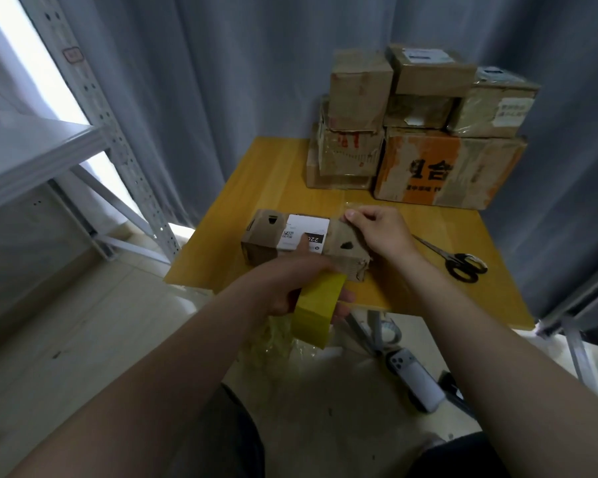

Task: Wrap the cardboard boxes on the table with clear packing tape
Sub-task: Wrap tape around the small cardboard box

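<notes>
Grey curtains back a yellow wooden table (439,232). The small cardboard box (266,236) lies at 8 o'clock on it, stacked boxes (425,132) at 1 o'clock and scissors (463,265) at 4 o'clock. Your left hand (283,282) grips the tape roll (316,310), with one finger pressing the box label. Your right hand (382,234) curls over the box's right end. Expect a light, worn, crushable box: hold it by edges and corners.
</notes>
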Motion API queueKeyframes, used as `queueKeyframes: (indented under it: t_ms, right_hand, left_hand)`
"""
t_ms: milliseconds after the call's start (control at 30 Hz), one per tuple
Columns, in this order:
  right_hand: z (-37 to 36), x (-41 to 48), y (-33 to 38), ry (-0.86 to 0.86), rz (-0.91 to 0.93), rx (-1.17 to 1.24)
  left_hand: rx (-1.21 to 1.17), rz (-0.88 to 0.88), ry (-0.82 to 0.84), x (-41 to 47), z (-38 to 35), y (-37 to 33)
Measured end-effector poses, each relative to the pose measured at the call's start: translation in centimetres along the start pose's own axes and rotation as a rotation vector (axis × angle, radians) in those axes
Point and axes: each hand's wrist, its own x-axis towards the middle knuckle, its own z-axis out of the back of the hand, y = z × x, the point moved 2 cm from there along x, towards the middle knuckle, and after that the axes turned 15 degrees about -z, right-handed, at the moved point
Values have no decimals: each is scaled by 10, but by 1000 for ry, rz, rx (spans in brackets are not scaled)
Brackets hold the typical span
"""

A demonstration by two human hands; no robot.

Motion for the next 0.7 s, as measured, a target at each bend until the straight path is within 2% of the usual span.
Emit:
queueKeyframes:
  t_ms: [200,433,700]
  right_hand:
    - [-8,-39,-1,-9,10,40]
    - [7,-47,20,19,65,46]
    - [10,-26,6,-5,-38,-40]
  left_hand:
    - [74,5,11,-33,6,9]
    - [-33,-48,-21,-45,-4,17]
    - [-8,-89,-55,-28,-11,19]
